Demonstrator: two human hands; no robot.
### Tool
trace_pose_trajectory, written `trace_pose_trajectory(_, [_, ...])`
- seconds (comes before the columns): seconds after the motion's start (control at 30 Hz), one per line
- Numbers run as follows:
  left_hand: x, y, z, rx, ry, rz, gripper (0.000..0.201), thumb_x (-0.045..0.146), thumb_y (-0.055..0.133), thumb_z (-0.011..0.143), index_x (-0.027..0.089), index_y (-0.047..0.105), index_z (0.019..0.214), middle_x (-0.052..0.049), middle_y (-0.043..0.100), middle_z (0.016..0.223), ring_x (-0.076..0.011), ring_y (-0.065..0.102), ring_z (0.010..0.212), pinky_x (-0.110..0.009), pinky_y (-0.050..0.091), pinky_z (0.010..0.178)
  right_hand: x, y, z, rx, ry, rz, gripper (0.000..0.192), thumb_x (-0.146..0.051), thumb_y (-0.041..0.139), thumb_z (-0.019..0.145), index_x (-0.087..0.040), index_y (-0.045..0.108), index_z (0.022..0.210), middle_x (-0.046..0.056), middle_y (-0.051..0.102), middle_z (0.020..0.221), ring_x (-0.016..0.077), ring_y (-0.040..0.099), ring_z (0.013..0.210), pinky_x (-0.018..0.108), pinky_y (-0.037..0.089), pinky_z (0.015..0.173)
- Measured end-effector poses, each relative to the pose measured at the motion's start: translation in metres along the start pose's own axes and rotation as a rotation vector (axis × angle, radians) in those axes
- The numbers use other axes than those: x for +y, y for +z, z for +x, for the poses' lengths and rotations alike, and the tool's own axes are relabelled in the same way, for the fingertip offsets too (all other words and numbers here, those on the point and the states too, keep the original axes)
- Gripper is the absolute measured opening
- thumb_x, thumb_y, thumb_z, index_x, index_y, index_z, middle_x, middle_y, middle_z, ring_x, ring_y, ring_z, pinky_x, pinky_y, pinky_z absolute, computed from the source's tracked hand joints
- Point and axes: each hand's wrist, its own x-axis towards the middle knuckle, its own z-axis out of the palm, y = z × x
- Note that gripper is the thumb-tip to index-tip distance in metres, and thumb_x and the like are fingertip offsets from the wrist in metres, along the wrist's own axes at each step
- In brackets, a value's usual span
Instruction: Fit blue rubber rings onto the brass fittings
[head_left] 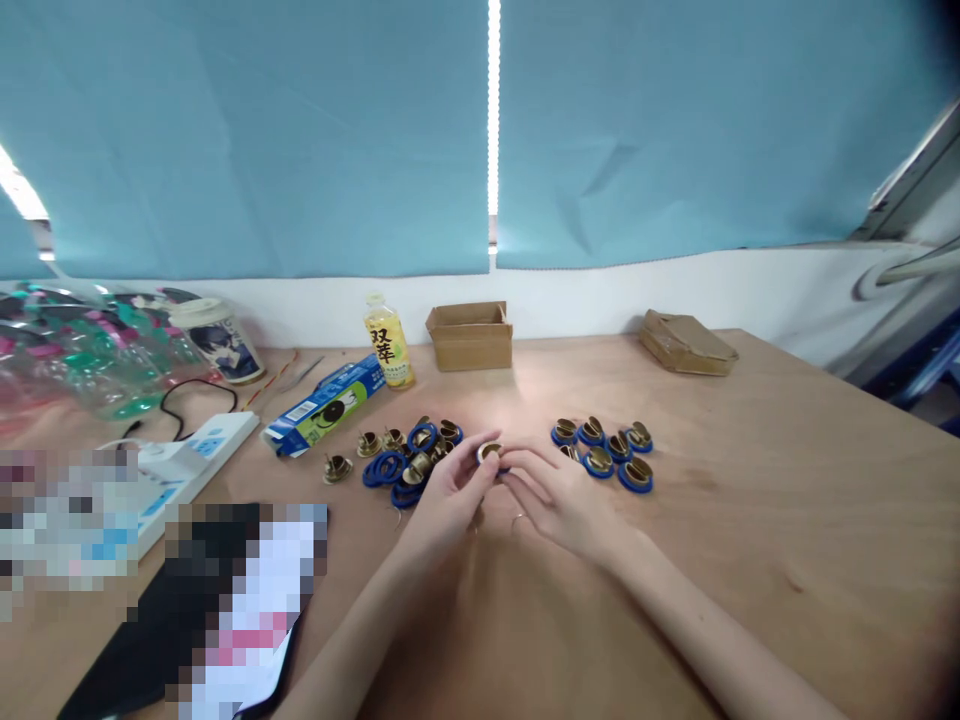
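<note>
Both my hands meet over the middle of the wooden table (750, 520). My left hand (450, 490) and my right hand (559, 495) together pinch one small brass part with a blue ring (491, 452) between their fingertips. Left of my hands lies a loose pile of blue rings and brass parts (409, 455). Right of them sits a tidy group of brass parts fitted with blue rings (607, 450). One brass part (337, 466) lies apart at the pile's left.
An open cardboard box (470, 337), a yellow drink bottle (388, 342) and a flat brown box (686, 343) stand near the back wall. A blue carton (324, 407), a white power strip (191, 460), a cup (217, 340) and plastic bags (82, 360) are at the left.
</note>
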Motion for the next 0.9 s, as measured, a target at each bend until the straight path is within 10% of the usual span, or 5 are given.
trace_pose_trajectory(0.5, [-0.010,0.004,-0.003,0.169,0.338,0.143,0.048,0.019,0.089,0.059,0.020,0.060,0.098,-0.007,0.069,0.102,-0.0234,0.067,0.099,-0.034,0.052,0.088,0.024,-0.028,0.008,0.439,0.418,-0.115,0.015,-0.019,0.049,0.087,-0.020,0.065,0.087,0.005,0.068,0.083,0.0203,0.065,0.074,0.031,0.048,0.066])
trace_pose_trajectory(0.9, [-0.006,-0.002,-0.006,0.137,0.471,0.826,0.027,0.030,0.076,0.077,0.025,0.067,0.102,-0.005,0.069,0.099,-0.0243,0.066,0.092,-0.033,0.050,0.081,0.005,-0.023,0.010,0.084,0.423,0.167,0.010,-0.027,0.056,0.088,-0.020,0.062,0.088,-0.003,0.053,0.062,0.0130,0.049,0.056,0.026,0.037,0.052])
